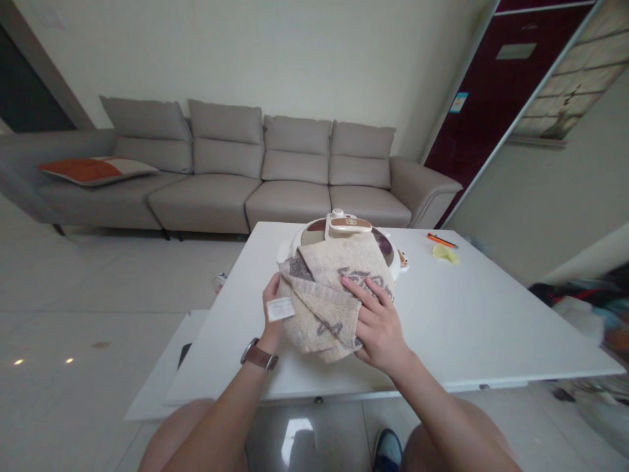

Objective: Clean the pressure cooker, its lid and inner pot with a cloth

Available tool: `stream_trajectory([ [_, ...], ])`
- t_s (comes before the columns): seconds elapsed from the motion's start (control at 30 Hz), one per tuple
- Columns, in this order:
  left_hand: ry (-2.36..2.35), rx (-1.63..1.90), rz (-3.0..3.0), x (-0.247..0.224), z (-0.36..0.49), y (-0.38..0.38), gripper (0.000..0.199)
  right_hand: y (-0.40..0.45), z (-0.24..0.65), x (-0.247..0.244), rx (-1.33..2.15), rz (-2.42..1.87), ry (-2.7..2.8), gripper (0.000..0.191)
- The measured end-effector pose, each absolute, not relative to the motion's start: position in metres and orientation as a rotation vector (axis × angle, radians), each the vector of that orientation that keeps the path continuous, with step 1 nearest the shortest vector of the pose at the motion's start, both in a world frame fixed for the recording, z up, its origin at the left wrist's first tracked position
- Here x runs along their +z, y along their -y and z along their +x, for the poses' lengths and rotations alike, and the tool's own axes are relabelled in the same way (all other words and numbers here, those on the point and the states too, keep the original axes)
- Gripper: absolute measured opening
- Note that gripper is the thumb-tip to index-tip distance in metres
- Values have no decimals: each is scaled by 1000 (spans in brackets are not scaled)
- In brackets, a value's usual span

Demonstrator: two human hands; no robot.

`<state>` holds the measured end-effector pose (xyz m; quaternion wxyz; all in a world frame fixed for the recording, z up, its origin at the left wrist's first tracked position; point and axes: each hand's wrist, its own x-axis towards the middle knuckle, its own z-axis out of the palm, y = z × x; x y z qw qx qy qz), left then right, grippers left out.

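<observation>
A cream and brown electric cooker (344, 229) stands on the white table (466, 314). A beige towel (334, 269) with dark lettering is draped over its lid and front side. My left hand (272, 308) grips the towel's left edge beside a white label, with a brown watch on that wrist. My right hand (378, 321) lies flat on the towel, fingers spread, pressing it against the cooker's front.
An orange tool (441, 240) and a small yellow cloth (446, 254) lie at the table's far right. A grey sofa (246, 177) with an orange cushion (93, 170) stands behind. A low white bench (162, 373) sits left of the table. Clutter lies at the right edge.
</observation>
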<state>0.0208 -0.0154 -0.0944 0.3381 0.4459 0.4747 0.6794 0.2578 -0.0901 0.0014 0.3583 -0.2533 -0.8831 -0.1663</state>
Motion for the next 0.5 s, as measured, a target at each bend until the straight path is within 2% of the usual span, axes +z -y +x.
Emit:
stream_trajectory([
  [0.07, -1236, 1806, 1173, -92, 20, 15, 20, 92, 265, -9, -457, -615, 2269, 22],
  [0.27, -1222, 1824, 1077, -79, 27, 22, 32, 96, 286, -19, -493, -587, 2264, 27],
  [0.5, -1269, 1827, 1068, -76, 29, 22, 30, 94, 306, -22, -449, -611, 2253, 28],
])
